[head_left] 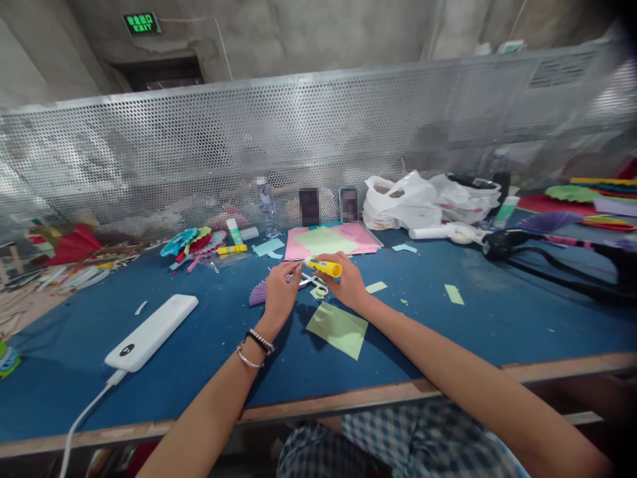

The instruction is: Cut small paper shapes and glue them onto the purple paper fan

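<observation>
My right hand [348, 280] is closed around a yellow glue stick [326, 267], its pale end pointing left towards my other hand. Fingers pinched, my left hand [283, 282] holds a purple pleated paper fan [257, 294], which shows to the left of the hand. The tip of the glue stick is close to my left fingertips; whether it touches the paper is hidden. Scissors [322, 291] lie on the table between and below the hands. Nearer to me rests a creased light green paper sheet [340, 328].
Pink paper sheets [296, 245] lie beyond my hands. A white power bank [152, 332] with a cable is at left. Coloured paper pieces [192, 245] and another yellow glue stick [232, 249] lie back left. White plastic bags [403, 202] and a black strap [547, 269] are at right.
</observation>
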A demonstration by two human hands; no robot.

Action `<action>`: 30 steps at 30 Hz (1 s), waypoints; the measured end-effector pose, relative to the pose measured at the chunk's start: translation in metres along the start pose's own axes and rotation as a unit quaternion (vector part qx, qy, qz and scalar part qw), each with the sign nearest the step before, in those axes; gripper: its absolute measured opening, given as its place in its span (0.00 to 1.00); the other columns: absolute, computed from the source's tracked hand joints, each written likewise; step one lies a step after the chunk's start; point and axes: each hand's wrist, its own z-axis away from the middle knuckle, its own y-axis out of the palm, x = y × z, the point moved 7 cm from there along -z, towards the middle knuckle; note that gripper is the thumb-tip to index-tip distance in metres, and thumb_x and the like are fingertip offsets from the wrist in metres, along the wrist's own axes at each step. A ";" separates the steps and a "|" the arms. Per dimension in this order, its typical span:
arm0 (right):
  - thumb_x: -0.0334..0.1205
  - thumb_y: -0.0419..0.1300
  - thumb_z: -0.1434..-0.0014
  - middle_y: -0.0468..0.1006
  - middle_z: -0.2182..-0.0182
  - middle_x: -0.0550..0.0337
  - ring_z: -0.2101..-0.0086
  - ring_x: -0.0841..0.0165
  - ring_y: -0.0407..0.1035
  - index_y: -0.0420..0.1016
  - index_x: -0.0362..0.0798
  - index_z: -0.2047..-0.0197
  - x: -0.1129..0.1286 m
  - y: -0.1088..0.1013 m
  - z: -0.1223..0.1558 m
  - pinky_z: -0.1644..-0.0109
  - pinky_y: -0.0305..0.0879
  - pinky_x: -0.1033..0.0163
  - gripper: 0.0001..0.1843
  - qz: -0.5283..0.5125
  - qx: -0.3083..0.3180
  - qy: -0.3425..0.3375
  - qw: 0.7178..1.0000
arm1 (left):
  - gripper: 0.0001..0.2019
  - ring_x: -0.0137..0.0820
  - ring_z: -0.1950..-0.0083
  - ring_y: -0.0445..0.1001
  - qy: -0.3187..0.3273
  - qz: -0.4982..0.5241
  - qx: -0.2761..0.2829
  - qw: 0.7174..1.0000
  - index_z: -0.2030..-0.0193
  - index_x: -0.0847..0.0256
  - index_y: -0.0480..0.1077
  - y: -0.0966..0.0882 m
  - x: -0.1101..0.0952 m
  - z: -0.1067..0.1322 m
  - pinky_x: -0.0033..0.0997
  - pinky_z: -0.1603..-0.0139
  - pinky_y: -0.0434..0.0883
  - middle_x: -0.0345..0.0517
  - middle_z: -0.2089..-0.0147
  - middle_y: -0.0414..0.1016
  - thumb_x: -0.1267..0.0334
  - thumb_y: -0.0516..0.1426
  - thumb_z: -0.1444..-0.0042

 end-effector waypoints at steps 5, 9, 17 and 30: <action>0.43 0.55 0.43 0.75 0.60 0.58 0.61 0.63 0.65 0.67 0.52 0.53 -0.003 -0.002 -0.001 0.58 0.64 0.58 0.14 0.014 -0.011 0.018 1.000 | 0.11 0.32 0.59 0.69 0.000 -0.016 -0.010 1.000 0.60 0.60 0.73 -0.002 -0.001 0.000 0.33 0.56 0.66 0.44 0.59 0.75 0.61 0.53 0.44; 0.43 0.55 0.44 0.74 0.60 0.58 0.61 0.64 0.65 0.67 0.52 0.53 -0.003 -0.002 -0.001 0.57 0.63 0.59 0.14 0.012 -0.008 0.014 1.000 | 0.10 0.33 0.57 0.69 0.005 -0.017 -0.015 1.000 0.60 0.60 0.73 -0.003 -0.002 0.000 0.34 0.55 0.66 0.44 0.58 0.75 0.61 0.52 0.44; 0.45 0.55 0.44 0.74 0.61 0.57 0.61 0.63 0.66 0.67 0.52 0.53 -0.002 0.002 0.000 0.58 0.64 0.58 0.15 0.006 0.011 0.015 1.000 | 0.11 0.34 0.56 0.69 0.009 -0.015 -0.015 1.000 0.59 0.59 0.73 -0.003 -0.001 0.000 0.35 0.55 0.67 0.45 0.57 0.75 0.62 0.52 0.44; 0.45 0.56 0.44 0.73 0.62 0.57 0.61 0.65 0.66 0.66 0.53 0.52 0.007 0.002 0.000 0.57 0.63 0.59 0.16 -0.023 0.031 -0.012 0.999 | 0.12 0.34 0.56 0.70 0.007 -0.009 0.023 1.000 0.55 0.60 0.70 0.004 0.002 0.000 0.35 0.53 0.66 0.46 0.55 0.73 0.63 0.50 0.43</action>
